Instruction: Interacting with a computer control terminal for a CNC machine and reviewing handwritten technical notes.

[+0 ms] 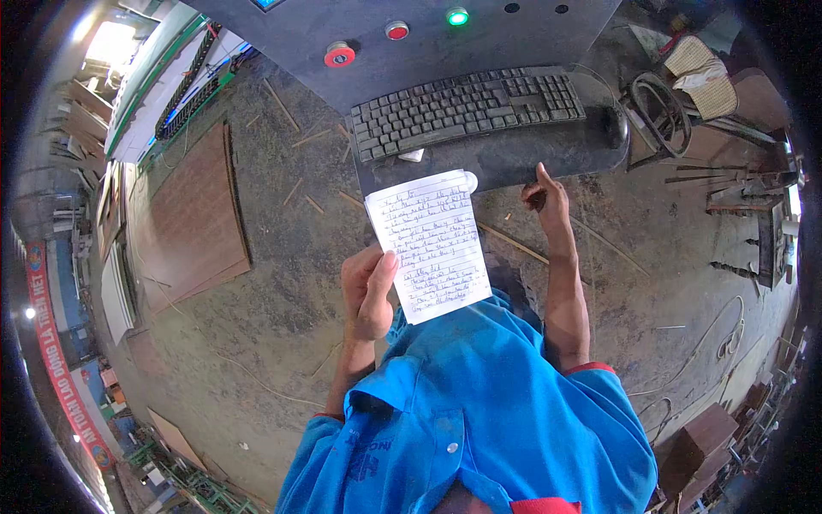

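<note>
My left hand [370,291] is closed on the left edge of a small stack of white paper sheets [428,248], the thumb lying on top. Blue handwriting covers the upper sheet, which is held tilted in front of my blue shirt. My right hand [548,201] hovers by the front edge of a dark shelf [514,167], apart from it. One finger stretches forward and the others curl loosely, with nothing visible in them. Beyond the hands, a dusty black keyboard [467,111] rests on that shelf, and a black mouse [615,127] sits at its right end.
Above the keyboard, a grey panel carries a red push button [339,55], a smaller red button [396,31] and a lit green button [458,16]. Brown boards [188,214] lie on the floor at left. A woven-backed chair [698,77] stands at far right. Wood strips litter the floor.
</note>
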